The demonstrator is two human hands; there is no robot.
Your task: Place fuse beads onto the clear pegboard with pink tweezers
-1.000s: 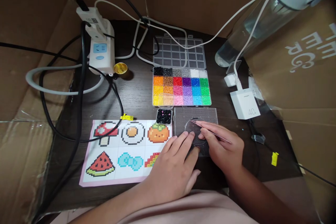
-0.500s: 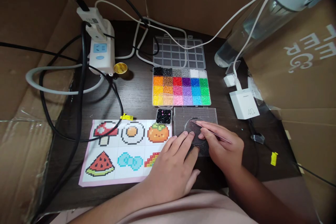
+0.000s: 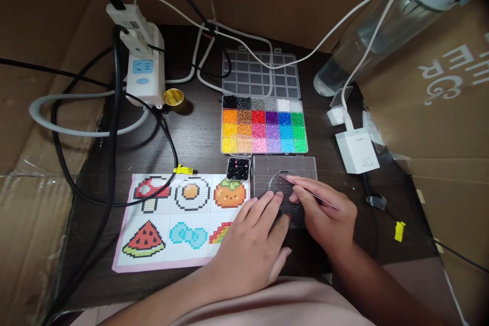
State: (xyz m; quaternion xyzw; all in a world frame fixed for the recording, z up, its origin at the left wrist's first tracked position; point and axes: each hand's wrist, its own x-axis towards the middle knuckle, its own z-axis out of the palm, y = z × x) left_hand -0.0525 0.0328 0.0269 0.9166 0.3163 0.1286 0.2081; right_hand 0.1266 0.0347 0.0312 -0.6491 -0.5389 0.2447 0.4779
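A clear square pegboard [image 3: 284, 170] lies on the dark table in front of me. My left hand [image 3: 254, 244] lies flat with fingers stretched out, fingertips on the pegboard's near left part and palm over the pattern sheet's right corner. My right hand [image 3: 326, 216] is closed on thin metal tweezers [image 3: 305, 192], whose tip points left over the pegboard. A small black dish of dark beads [image 3: 238, 168] stands just left of the pegboard. Behind it sits the open bead box [image 3: 263, 125] with compartments of coloured beads.
A pattern sheet [image 3: 171, 219] with pixel pictures lies at the left. A power strip [image 3: 144, 74], a gold lid [image 3: 173, 97] and several cables fill the back left. A white charger [image 3: 357, 152] and a clear bottle [image 3: 367, 35] stand right. Cardboard walls surround the table.
The view has shifted slightly; both hands stay in the same place on the pegboard.
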